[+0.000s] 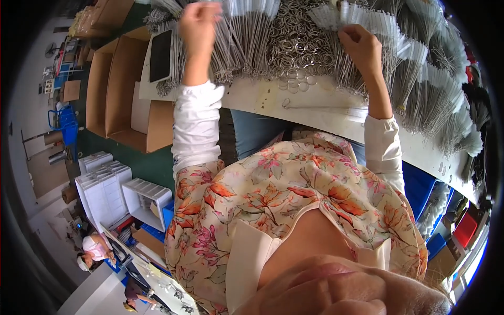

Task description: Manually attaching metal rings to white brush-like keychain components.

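Over the far left part of the table, my left hand [197, 32] is raised above bundles of wire-stemmed brushes [231, 52]. Motion blurs its fingers, so what they hold, if anything, is not visible. My right hand [364, 48] is closed, thumb and fingers pinched together, above more wire-stemmed brushes with pale bristles [370, 18]. Anything in that pinch is too small to make out. Between my hands lies a heap of metal rings [300, 44], with a few loose rings [296, 83] near the table's front edge. One wire-stemmed piece with a looped end [325, 107] lies by itself.
A dark phone-like slab [160, 56] lies at the table's left end. Open cardboard boxes [126, 89] stand left of the table [247, 97]. White plastic crates [105, 194] sit on the green floor. More brush bundles [441, 94] pile up at right. Other people [95, 247] work far left.
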{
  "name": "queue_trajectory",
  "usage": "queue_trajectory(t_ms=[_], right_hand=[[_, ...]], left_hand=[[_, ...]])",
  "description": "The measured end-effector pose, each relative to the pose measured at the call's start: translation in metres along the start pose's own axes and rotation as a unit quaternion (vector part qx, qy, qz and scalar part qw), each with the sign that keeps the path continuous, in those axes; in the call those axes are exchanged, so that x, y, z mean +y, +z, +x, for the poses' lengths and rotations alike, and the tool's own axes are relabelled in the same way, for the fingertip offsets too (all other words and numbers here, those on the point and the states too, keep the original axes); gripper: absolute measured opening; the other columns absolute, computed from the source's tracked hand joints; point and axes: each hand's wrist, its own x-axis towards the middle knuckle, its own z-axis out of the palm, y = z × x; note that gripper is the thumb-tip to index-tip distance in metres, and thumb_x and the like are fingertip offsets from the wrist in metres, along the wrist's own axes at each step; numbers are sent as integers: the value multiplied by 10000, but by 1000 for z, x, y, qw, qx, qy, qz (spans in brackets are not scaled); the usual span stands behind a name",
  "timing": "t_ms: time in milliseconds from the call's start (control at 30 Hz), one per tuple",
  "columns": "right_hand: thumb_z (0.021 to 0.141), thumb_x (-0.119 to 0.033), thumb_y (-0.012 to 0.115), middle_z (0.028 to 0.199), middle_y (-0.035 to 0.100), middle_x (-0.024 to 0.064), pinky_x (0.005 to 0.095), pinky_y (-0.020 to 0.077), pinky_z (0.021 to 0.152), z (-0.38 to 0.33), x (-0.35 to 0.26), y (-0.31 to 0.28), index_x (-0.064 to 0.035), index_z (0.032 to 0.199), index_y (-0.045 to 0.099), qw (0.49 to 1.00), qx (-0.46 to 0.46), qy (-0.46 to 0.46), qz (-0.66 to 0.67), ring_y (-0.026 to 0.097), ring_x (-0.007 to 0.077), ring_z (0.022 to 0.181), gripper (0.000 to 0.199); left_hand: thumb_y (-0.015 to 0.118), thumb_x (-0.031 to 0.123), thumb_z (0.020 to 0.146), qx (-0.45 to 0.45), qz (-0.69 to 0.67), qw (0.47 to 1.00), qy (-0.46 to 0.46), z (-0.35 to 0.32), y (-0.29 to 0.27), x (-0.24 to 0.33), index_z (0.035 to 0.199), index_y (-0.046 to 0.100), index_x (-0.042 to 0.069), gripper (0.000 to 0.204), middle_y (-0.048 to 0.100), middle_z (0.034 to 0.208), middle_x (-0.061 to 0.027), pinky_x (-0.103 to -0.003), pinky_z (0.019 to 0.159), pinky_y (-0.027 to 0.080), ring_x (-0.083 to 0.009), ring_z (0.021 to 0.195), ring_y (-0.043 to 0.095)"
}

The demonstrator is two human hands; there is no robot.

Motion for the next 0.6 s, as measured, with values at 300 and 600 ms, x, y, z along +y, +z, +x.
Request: queue_trajectory(t_ms=[300, 600], right_hand=[[925, -194, 457, 776, 609, 76, 299, 529, 632, -18, 77, -114, 0, 949, 587, 882, 187, 97, 422, 612, 156, 685, 235], [807, -171, 602, 623, 594, 97, 319, 422, 539, -43, 142, -152, -8, 858, 653, 967, 232, 93, -57, 493, 101, 575, 179]], left_hand=[[600, 401, 784, -244, 675, 691, -84, 3, -97, -32, 870, 653, 56, 359, 631, 894, -203, -442, 721, 476, -397, 851, 593], [589, 242, 807, -167, 586, 793, -13, -14, -150, -63, 821, 636, 32, 216, 637, 749, -137, -387, 654, 447, -329, 708, 592]])
